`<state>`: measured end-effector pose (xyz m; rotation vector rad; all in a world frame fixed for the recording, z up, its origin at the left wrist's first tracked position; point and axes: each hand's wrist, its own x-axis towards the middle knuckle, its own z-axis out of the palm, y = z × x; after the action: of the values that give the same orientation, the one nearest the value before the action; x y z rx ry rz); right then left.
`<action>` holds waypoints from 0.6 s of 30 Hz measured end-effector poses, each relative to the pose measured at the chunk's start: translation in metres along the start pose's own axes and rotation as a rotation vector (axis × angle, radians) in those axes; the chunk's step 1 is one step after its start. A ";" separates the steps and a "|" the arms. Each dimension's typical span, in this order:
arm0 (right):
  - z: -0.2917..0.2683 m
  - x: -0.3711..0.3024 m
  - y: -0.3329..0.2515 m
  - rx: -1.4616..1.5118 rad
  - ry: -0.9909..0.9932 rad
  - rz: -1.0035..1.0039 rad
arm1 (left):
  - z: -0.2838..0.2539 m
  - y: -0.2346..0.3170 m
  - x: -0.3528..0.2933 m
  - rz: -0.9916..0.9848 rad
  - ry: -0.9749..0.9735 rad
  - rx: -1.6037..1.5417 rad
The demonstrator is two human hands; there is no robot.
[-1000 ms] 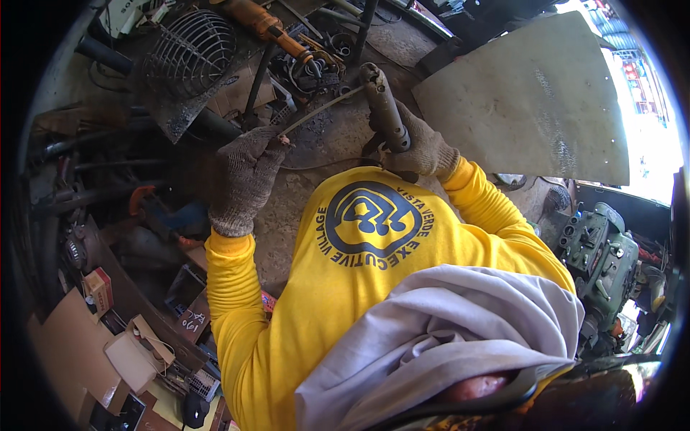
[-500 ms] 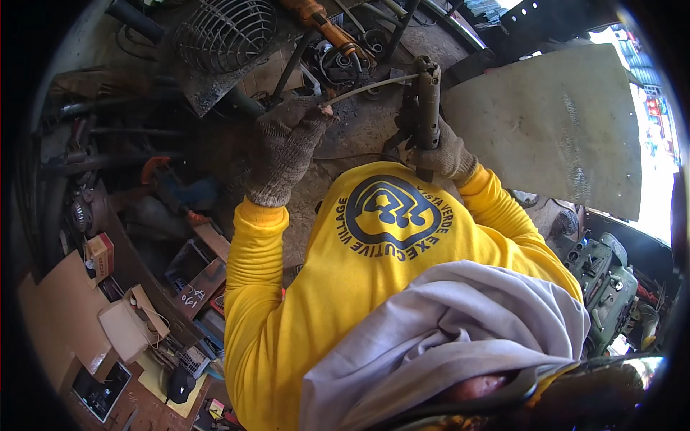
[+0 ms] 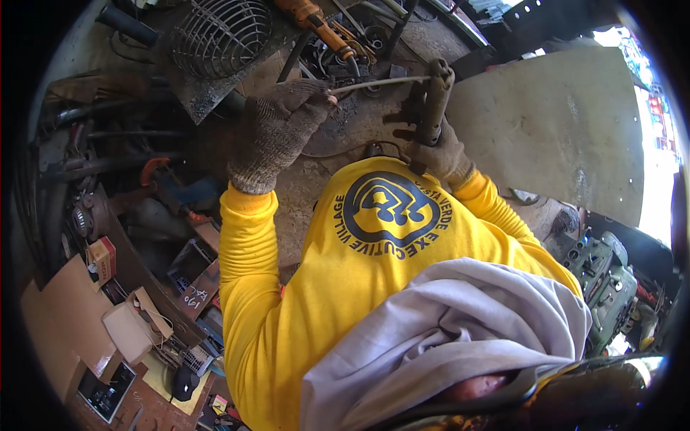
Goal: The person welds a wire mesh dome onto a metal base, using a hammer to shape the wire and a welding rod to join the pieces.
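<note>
My left hand, in a grey-brown knit glove, is closed with its fingertips pinching a thin pale rod. The rod reaches to the right, its far end meeting the upper part of a dull metal tube. Whether it enters the tube or lies behind it I cannot tell. My right hand, gloved as well, grips the lower end of the tube and holds it nearly upright in front of my chest. Dark metal brackets jut from the tube's left side.
An orange power tool lies at the top beside a round wire guard. A large grey sheet panel leans on the right, above a green machine. A cluttered bench with cardboard fills the lower left.
My left hand has shifted slightly left and up. The rod, bowed before, now looks straighter. The tube in my right hand has tilted a little, its top moving right.
</note>
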<state>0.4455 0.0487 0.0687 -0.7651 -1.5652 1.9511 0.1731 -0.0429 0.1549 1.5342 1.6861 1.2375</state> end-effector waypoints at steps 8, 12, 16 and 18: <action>-0.014 0.029 0.004 -0.287 0.289 0.095 | 0.005 0.021 0.076 0.338 -0.069 0.485; -0.043 0.043 0.016 -0.108 0.179 0.160 | 0.015 0.017 0.109 0.433 -0.071 0.549; -0.046 0.063 0.012 0.277 0.195 0.124 | 0.014 0.035 0.146 0.652 -0.014 0.830; -0.037 0.069 0.005 0.364 0.289 0.106 | 0.003 0.043 0.156 0.832 0.088 0.900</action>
<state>0.4225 0.1218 0.0504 -0.9360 -0.9836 2.0150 0.1630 0.1045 0.2203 2.9684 1.8233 0.8860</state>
